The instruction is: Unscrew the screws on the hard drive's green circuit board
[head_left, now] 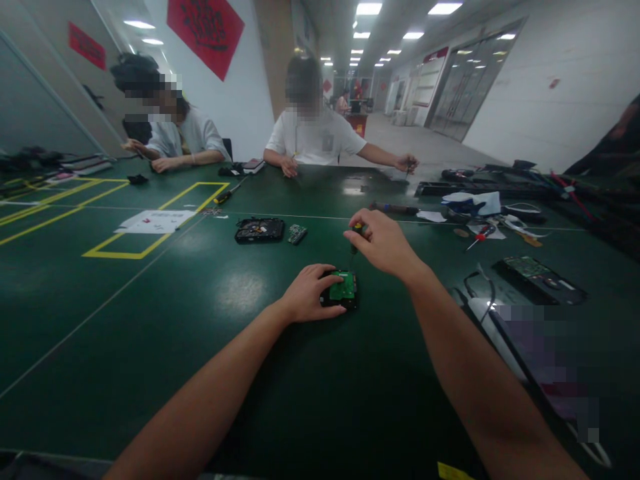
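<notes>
A small black hard drive (343, 291) with a green circuit board on top lies on the green table (175, 320) in front of me. My left hand (310, 293) rests on its left side, fingers curled over the edge and holding it down. My right hand (383, 241) is closed round the black-and-yellow handle of a screwdriver (355, 235), held upright just above the far edge of the drive. The screwdriver's tip is hard to make out against the drive.
Another opened black drive (259, 229) and a loose green board (297, 233) lie farther back. Tools, cloths, cables and a red-handled screwdriver (481, 235) crowd the right side. Two people in white shirts sit across the table. Yellow tape marks a box with a paper (155, 221) at left.
</notes>
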Demonstrator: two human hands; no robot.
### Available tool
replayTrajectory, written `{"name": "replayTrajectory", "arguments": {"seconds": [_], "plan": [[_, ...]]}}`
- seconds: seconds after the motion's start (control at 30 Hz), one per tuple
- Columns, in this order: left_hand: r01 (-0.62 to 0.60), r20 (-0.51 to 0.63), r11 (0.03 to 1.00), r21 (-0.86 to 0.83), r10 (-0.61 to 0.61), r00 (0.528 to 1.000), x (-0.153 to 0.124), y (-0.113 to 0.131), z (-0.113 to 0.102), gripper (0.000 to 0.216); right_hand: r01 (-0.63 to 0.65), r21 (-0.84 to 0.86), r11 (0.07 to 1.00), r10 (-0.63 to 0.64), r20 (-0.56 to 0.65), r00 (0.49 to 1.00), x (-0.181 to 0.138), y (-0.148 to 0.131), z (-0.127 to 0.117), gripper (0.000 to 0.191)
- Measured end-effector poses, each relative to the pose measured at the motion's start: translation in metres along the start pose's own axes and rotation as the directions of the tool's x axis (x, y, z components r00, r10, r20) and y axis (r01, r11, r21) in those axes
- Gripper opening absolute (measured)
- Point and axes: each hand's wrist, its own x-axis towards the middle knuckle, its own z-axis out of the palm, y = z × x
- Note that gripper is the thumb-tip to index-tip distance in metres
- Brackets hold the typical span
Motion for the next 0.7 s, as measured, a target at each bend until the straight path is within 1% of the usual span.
{"name": "replayTrajectory", "arguments": {"seconds": [0.1, 0.17, 0.23, 0.33, 0.4, 0.47, 0.53, 0.7], "plan": [[-0.014, 0.004, 1.000, -0.001, 0.014, 1.000, -0.0008, -0.0005, -0.0001, 0.074, 0.003, 0.000, 1.000, -0.003, 0.030, 1.000, 0.0000, 0.0019, -0.0041, 0.008], [-0.018, 0.005, 1.000, 0.001, 0.018, 1.000, -0.0009, -0.0003, -0.0005, 0.074, -0.016, 0.009, 1.000, 0.016, 0.044, 0.999, -0.0005, 0.0007, -0.0056, 0.012], [-0.018, 0.008, 1.000, 0.002, 0.018, 1.000, -0.0008, 0.0004, -0.0013, 0.074, -0.034, 0.009, 0.999, 0.034, 0.041, 0.999, -0.0009, -0.0019, -0.0053, 0.014], [-0.020, 0.014, 1.000, 0.000, 0.020, 1.000, -0.0005, 0.0012, -0.0024, 0.073, -0.015, -0.002, 1.000, 0.015, 0.022, 1.000, -0.0007, -0.0044, -0.0032, 0.009], [-0.023, 0.014, 1.000, -0.001, 0.023, 1.000, -0.0005, 0.0012, -0.0027, 0.073, 0.000, -0.008, 1.000, 0.000, 0.015, 1.000, -0.0003, -0.0037, -0.0027, 0.010], [-0.027, 0.017, 1.000, -0.001, 0.027, 0.999, -0.0006, 0.0008, -0.0023, 0.073, 0.005, -0.013, 1.000, -0.004, 0.021, 1.000, 0.0000, -0.0017, -0.0036, 0.010], [-0.029, 0.019, 1.000, 0.000, 0.029, 0.999, -0.0007, 0.0002, -0.0015, 0.074, 0.004, -0.008, 1.000, -0.004, 0.030, 1.000, -0.0001, 0.0003, -0.0049, 0.006], [-0.025, 0.021, 1.000, 0.006, 0.025, 0.999, -0.0004, -0.0008, 0.0005, 0.074, -0.063, 0.012, 0.998, 0.063, 0.016, 0.998, -0.0012, 0.0000, -0.0051, 0.009]]}}
